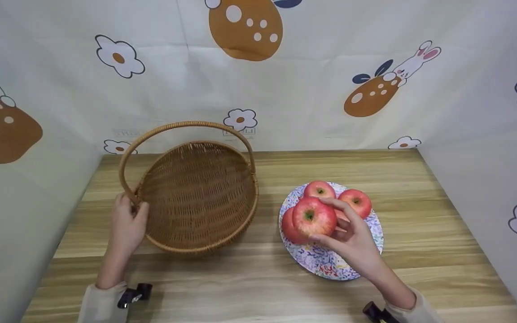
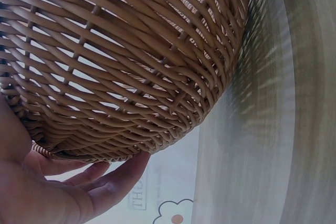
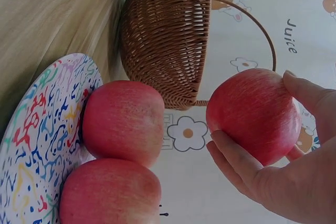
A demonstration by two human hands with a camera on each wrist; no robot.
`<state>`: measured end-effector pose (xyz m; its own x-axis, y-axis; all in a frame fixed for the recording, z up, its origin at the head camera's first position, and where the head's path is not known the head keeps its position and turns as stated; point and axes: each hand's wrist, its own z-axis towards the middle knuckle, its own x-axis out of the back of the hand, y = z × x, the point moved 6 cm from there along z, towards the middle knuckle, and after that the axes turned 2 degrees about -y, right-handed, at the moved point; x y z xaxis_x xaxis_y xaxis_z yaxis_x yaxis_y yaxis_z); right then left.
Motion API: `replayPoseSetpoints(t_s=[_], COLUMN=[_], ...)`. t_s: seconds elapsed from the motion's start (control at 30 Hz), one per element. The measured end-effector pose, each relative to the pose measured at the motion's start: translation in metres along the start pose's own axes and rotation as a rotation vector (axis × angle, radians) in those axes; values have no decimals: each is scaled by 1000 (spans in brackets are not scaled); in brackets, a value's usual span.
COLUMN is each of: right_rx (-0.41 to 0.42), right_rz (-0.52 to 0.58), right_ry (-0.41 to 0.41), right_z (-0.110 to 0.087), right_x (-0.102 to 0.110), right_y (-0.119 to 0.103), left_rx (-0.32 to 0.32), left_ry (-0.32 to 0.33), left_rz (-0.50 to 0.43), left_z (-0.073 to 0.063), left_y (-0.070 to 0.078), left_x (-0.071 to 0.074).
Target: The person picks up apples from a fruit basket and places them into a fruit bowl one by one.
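Observation:
My right hand (image 1: 352, 242) grips a red apple (image 1: 314, 216) between thumb and fingers. In the right wrist view this held apple (image 3: 254, 116) is raised off the plate, apart from the apples below. A round plate (image 1: 326, 262) with a colourful squiggle pattern carries several more red apples, among them one at the back (image 1: 320, 190) and one at the right (image 1: 356, 203). The held apple partly hides others. My left hand (image 1: 128, 222) holds the wicker basket (image 1: 200, 197) at its left rim, by the foot of the handle. No fruit shows inside the basket.
The basket's tall arched handle (image 1: 189, 124) rises at the back. A wood-grain tabletop (image 1: 222, 291) lies under everything. Printed cloth walls (image 1: 303, 103) enclose the back and both sides. Dark wrist camera mounts (image 1: 135, 295) sit on the sleeves.

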<state>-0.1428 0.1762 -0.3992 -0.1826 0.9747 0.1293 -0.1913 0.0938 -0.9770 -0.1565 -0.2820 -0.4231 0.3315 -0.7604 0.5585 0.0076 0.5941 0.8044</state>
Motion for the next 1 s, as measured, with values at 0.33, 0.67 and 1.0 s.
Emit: replayPoseSetpoints(t_s=[0.33,0.67,1.0], right_rx=[54,29,80], right_rz=[-42,-42,-10], right_ry=[22,61,59], right_z=[-6,-9,-16], right_x=[12,24,34], right_y=[1,5,6], left_rx=[-10,-25,-14], left_ry=[11,28,18], left_rz=[-9,2,4], left_z=[0,-1,-1], left_y=[0,1,1], left_x=[0,0,0])
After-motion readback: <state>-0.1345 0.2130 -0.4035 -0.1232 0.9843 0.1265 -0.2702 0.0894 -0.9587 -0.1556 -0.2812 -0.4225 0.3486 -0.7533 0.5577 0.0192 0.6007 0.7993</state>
